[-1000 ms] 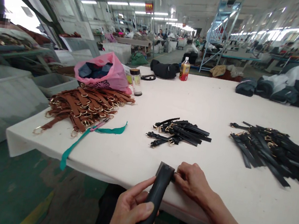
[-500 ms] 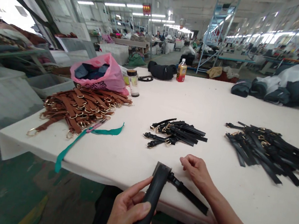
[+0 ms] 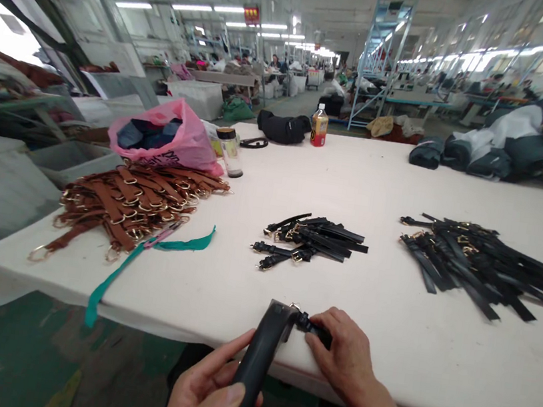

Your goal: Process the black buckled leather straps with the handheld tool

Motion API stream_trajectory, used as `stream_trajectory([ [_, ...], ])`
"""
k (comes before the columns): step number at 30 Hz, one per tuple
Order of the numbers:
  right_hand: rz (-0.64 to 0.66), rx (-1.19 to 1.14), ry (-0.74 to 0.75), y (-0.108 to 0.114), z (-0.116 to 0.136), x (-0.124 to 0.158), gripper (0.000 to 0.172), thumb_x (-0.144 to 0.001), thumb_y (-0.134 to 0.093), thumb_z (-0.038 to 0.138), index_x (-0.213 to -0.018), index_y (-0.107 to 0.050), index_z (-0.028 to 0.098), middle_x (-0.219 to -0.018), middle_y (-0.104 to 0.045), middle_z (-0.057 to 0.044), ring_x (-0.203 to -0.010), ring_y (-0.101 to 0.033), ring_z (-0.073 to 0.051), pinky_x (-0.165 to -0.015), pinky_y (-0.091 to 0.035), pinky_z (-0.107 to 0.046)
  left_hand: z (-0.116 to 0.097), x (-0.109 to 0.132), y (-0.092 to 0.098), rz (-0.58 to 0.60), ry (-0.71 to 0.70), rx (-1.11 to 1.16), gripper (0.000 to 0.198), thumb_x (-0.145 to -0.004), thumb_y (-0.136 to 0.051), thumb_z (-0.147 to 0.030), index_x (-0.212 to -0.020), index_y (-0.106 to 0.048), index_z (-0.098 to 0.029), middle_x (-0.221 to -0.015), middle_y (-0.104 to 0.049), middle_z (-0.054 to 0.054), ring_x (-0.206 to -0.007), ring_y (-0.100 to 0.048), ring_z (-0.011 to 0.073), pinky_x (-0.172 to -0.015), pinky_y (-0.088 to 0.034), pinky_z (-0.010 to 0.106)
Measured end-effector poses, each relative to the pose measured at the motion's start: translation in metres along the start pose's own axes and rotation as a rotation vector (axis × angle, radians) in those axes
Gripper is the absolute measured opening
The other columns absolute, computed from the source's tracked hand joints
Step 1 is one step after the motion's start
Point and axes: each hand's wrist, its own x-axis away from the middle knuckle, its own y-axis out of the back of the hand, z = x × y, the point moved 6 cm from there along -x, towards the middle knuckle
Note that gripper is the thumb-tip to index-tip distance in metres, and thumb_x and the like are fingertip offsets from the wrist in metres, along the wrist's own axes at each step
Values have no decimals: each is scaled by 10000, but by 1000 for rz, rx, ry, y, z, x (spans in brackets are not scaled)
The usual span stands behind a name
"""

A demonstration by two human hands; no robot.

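My left hand (image 3: 215, 391) is wrapped around a black hand-held clipper (image 3: 257, 356), its wide flat head tilted up over the table's near edge. In my right hand (image 3: 345, 348) is a short black buckle strap (image 3: 306, 321), pinched between thumb and fingers. The strap's metal buckle end lies right beside the clipper head; whether they touch I cannot tell. Most of the strap's length is hidden under my right hand. Beyond both hands lies a small pile of black buckle straps (image 3: 330, 239). A larger pile of similar straps (image 3: 475, 262) is to the right.
On the white-covered table (image 3: 221, 277), brown straps with metal rings (image 3: 124, 203) are heaped left, near a teal ribbon (image 3: 190, 242). Behind them stand a pink bag (image 3: 189, 141) and a jar (image 3: 230, 154). A drink bottle (image 3: 319, 128) and dark bundles (image 3: 491, 153) stand farther back.
My right hand has come down and left onto the black strap and now grips it. The clipper stays in my left hand, slightly lower and farther left. The view has shifted a little.
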Motion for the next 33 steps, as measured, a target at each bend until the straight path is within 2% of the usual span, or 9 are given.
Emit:
stream_trajectory([
  [7, 2, -26, 13, -1, -1, 2, 139, -779, -577, 254, -911, -619, 242, -842, -591, -27, -820, -523, -195, -738, -380, -308, -4, -10, -3, 56, 38, -57, 608, -746, -626, -282, -1309, -437, -155, -679, -712, 93, -393, -636, 208, -335, -464, 251],
  [14, 18, -44, -8, 0, 0, 2, 135, -785, -573, 247, -911, -620, 238, -843, -584, -23, -825, -517, -191, -743, -379, -307, -12, -24, -11, 89, 30, -120, 550, -782, -593, -258, -1296, -435, -144, -673, -702, 73, -415, -640, 196, -351, -465, 236],
  [21, 8, -48, -7, 0, -1, 1, 150, -772, -588, 229, -919, -617, 237, -844, -584, -18, -824, -516, -186, -746, -373, -303, -9, -18, -4, 100, 67, -122, 581, -736, -647, -279, -1280, -475, -167, -673, -710, 77, -386, -642, 210, -325, -451, 232],
  [26, 7, -54, 3, 0, 0, 1, 156, -766, -589, 216, -919, -617, 232, -841, -584, -16, -826, -517, -184, -737, -372, -298, -7, -8, 4, 121, 81, -90, 527, -749, -640, -274, -1255, -519, -188, -693, -724, 98, -383, -634, 186, -328, -426, 208],
  [33, 17, -50, -8, -2, -3, 1, 158, -764, -595, 228, -919, -621, 238, -838, -582, -16, -818, -521, -185, -736, -375, -298, -9, -19, -2, 108, 80, -142, 578, -729, -661, -292, -1270, -490, -178, -672, -711, 73, -383, -643, 211, -323, -443, 232],
])
